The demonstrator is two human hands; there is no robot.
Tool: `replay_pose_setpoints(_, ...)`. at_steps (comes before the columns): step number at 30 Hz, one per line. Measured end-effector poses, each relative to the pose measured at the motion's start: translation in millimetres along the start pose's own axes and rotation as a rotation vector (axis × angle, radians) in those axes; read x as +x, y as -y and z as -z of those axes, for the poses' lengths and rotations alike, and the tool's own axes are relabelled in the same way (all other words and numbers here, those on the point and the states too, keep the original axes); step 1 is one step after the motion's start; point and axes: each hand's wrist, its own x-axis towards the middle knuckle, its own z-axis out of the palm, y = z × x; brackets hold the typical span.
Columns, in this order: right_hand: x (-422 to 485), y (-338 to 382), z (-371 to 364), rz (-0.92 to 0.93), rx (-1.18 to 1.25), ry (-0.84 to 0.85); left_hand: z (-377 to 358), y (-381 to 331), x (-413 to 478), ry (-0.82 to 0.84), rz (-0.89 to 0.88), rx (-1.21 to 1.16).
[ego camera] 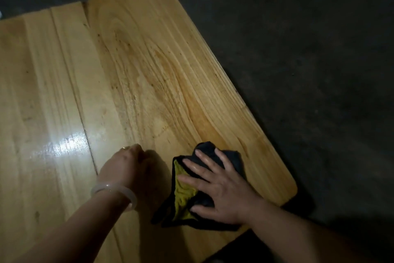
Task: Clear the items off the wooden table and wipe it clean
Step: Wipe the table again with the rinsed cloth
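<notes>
Right hand (221,186) flat on cloth (183,194), lengthwise near-to-far.

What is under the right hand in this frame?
The right hand lies flat, fingers spread, on a crumpled black and yellow-green cloth resting on the wooden table near its corner. The cloth's middle and the wood beneath it are covered.

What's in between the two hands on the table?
Only bare wood of the wooden table, seen from the head view. The left hand is curled beside the cloth, which the right hand presses flat.
</notes>
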Motion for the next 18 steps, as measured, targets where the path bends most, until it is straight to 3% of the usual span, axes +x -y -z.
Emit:
replay_pose_setpoints(3, 1, -39, 5, 0.005, -0.068, -0.007, -14, -6, -4, 0.062, -0.057, -0.002)
replay_pose_setpoints(9, -4, -93, 23, -0.401, -0.09, -0.063, -17, -9, -1, 0.078, 0.027, -0.031)
replay_pose_setpoints(14, -33, -86, 20, -0.729, 0.068, -0.126, -16, -10, 2, 0.107, 0.056, -0.045)
replay_pose_setpoints(18, -67, -66, 8, -0.84, 0.099, -0.151, -16, -10, 4, 0.121, 0.056, -0.048)
